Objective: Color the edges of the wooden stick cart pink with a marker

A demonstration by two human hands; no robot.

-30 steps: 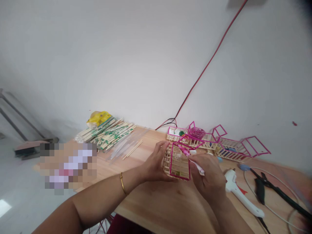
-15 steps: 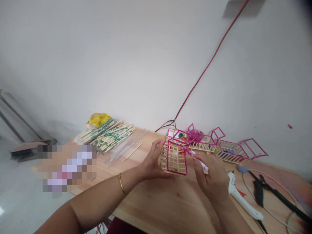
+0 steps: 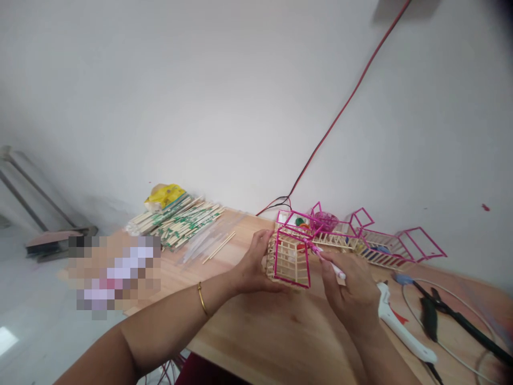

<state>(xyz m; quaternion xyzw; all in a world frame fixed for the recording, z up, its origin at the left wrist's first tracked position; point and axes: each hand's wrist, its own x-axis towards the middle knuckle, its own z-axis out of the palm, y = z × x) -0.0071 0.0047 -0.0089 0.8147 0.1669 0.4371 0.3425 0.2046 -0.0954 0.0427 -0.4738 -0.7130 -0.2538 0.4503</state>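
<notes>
My left hand (image 3: 254, 270), with a gold bangle at the wrist, is closed around the left side of a small box of bare wooden sticks (image 3: 295, 262). Pink colours the sticks along the box's top edges. A pink-and-white marker pen (image 3: 337, 271) is gripped in my right hand (image 3: 352, 286), between thumb and fingers. Its pink end meets or nearly meets the box's upper right corner; whether they touch I cannot tell.
Behind the box, pink-edged stick racks (image 3: 385, 255) stand along the wall, one near a pink round basket (image 3: 325, 221). A white glue gun (image 3: 406, 334) and dark-handled pliers (image 3: 460, 321) lie right. Wrapped chopsticks (image 3: 184, 222) and two loose sticks (image 3: 218, 247) lie left.
The whole view has shifted slightly. The marker pen stays at the box's upper right corner, its end moved a little along the edge. Both hands keep their grip.
</notes>
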